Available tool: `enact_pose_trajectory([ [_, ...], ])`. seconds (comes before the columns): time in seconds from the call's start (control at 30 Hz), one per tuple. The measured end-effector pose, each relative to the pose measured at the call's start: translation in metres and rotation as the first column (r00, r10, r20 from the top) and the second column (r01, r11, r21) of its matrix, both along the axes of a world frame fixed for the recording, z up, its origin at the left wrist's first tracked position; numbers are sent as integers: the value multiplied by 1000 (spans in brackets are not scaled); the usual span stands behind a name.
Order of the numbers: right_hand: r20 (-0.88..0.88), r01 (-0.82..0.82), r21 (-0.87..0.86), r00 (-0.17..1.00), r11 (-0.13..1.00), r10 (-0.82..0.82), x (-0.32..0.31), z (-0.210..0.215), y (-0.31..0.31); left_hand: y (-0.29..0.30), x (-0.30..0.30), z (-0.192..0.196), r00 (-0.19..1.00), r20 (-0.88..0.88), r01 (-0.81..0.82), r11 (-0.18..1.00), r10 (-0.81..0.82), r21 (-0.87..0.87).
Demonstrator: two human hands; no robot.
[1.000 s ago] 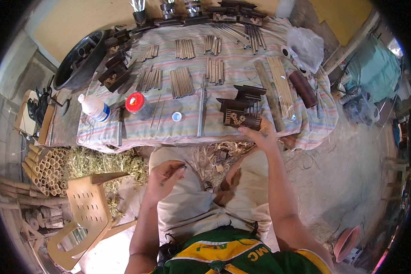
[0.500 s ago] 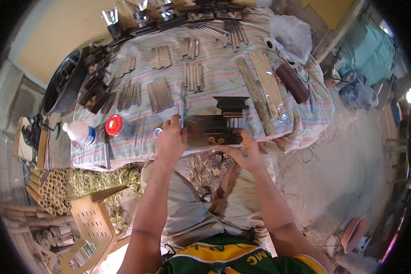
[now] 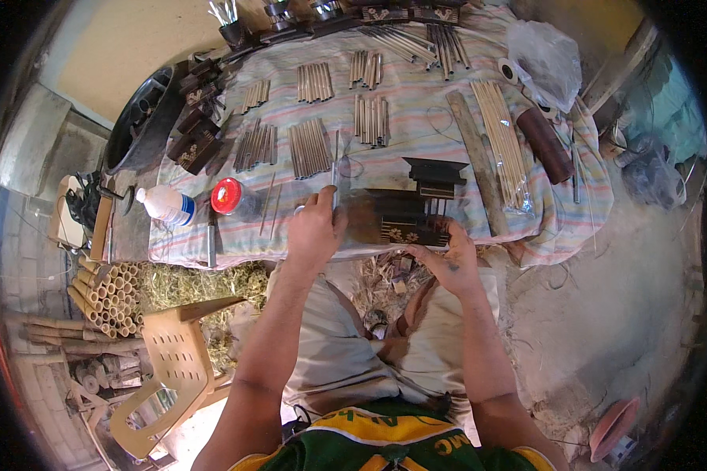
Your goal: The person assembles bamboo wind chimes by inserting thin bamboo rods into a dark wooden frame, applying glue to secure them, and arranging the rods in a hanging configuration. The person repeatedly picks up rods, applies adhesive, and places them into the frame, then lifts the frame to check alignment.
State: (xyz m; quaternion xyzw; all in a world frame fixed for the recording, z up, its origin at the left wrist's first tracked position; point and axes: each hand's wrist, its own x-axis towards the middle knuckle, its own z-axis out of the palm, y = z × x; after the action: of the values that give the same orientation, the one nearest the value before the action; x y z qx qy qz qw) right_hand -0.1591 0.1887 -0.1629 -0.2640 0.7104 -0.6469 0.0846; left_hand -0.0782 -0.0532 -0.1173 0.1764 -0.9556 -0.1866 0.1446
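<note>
At the table's near edge stands a dark wooden miniature house (image 3: pixel 416 229) with a flared roof, slim posts and pale flower shapes on its base. My right hand (image 3: pixel 453 253) grips its right end, thumb along the near bottom edge. To the left of it, my left hand (image 3: pixel 316 228) is apart from the house, fingers curled at the lower end of a slim metal tool (image 3: pixel 336 165) that points away from me. Part of that tool is hidden by the fingers. A clear jar with a red lid (image 3: pixel 227 195) and a white bottle (image 3: pixel 166 205) stand further left.
Bundles of cut sticks (image 3: pixel 309 149) lie in rows on the striped cloth (image 3: pixel 416 102). At right are a flat wooden strip (image 3: pixel 477 161), long sticks in plastic (image 3: pixel 501 149) and a brown cylinder (image 3: pixel 545 145). A black basin (image 3: pixel 137 118) and dark wooden pieces (image 3: pixel 194 149) sit at left.
The view has shifted, moving the table's things rightward and up. The house has moved slightly right with my right hand, and the gap between it and my left hand has widened.
</note>
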Motion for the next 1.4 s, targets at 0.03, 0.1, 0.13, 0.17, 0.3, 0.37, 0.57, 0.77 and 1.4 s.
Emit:
enact_pose_trajectory([
  [0.03, 8, -1, -19, 1000, 1000, 1, 0, -1, 0, 0, 0, 0, 1000, 7, 4, 1000, -4, -4],
  [0.1, 20, 0, -53, 1000, 999, 1, -1, -4, -1, 0, 2, 0, 1000, 23, 2, 999, -1, -37],
  [0.13, 32, -10, -60, 999, 998, 12, -1, -5, -1, 0, 1, 1, 1000, 31, -4, 998, 6, -69],
  [0.17, 45, -17, -67, 999, 998, 20, -1, -5, -1, 0, -1, 4, 999, 39, -5, 995, 9, -102],
  [0.3, -181, 28, 15, 983, 999, -25, -5, -4, 2, -4, -29, 28, 988, -91, 120, 988, -128, -95],
  [0.37, -223, 20, 82, 975, 996, -2, -6, 0, 5, -9, -65, 49, 953, -139, 284, 953, -269, 103],
  [0.57, -308, 50, 148, 951, 988, -2, -6, 12, 5, 13, -200, 63, 754, 27, 647, 749, -656, 141],
  [0.77, -286, 34, 173, 958, 984, 17, -8, 5, 6, 27, -270, 22, 622, 178, 745, 646, -763, 167],
  [1.4, -164, 225, -275, 947, 935, -276, 32, 40, 20, -20, -2, 194, 697, -666, 614, 702, -268, 360],
])
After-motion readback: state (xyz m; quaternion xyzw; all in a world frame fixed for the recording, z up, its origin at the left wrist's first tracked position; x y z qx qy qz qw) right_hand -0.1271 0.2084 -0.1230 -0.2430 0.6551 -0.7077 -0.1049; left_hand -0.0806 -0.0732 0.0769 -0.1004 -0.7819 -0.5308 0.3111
